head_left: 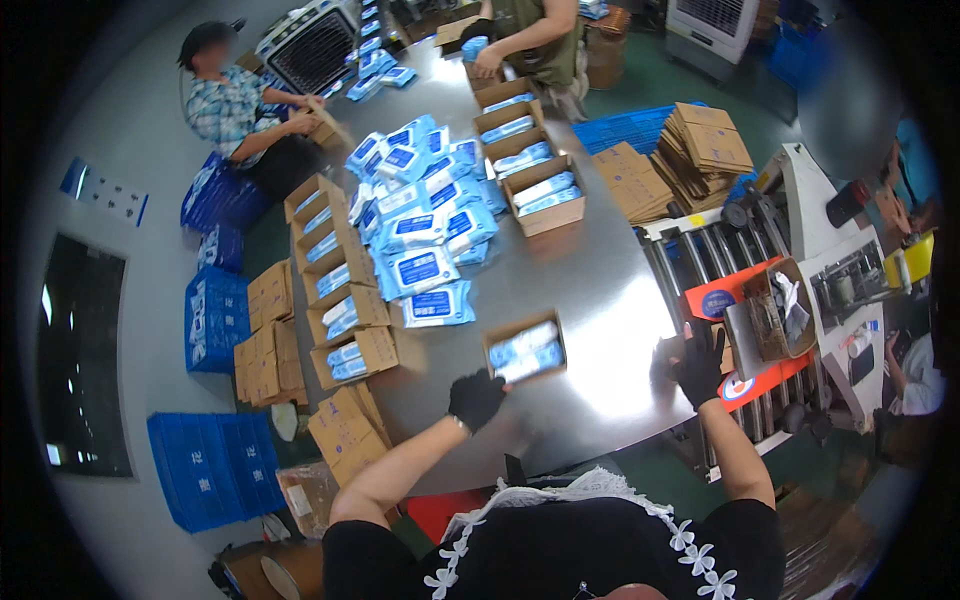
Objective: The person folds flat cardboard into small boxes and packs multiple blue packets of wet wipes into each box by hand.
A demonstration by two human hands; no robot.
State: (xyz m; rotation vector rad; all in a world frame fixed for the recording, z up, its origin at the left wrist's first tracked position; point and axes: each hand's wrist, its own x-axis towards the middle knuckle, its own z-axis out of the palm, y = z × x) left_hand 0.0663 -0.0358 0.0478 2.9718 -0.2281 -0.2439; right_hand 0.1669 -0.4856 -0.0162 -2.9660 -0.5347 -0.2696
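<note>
A small open cardboard box (562, 340) stands on the metal table (590, 260) in front of me, with blue-and-white wipe packs (528, 350) inside. My left hand (477, 400), in a black glove, is closed at the box's near left corner; its fingertips are partly hidden. Over the table's right edge, beside the roller machine, my right hand (700, 368) is raised with its gloved fingers spread and nothing in them. Beyond the box lies a big heap of wipe packs (420, 233).
Filled cartons line the table's left side (375, 350) and far right side (545, 215). Flattened cartons (715, 140) lie beyond the roller conveyor (715, 255). A carton (800, 335) sits on the machine. Two co-workers (235, 105) (540, 45) handle boxes at the far end.
</note>
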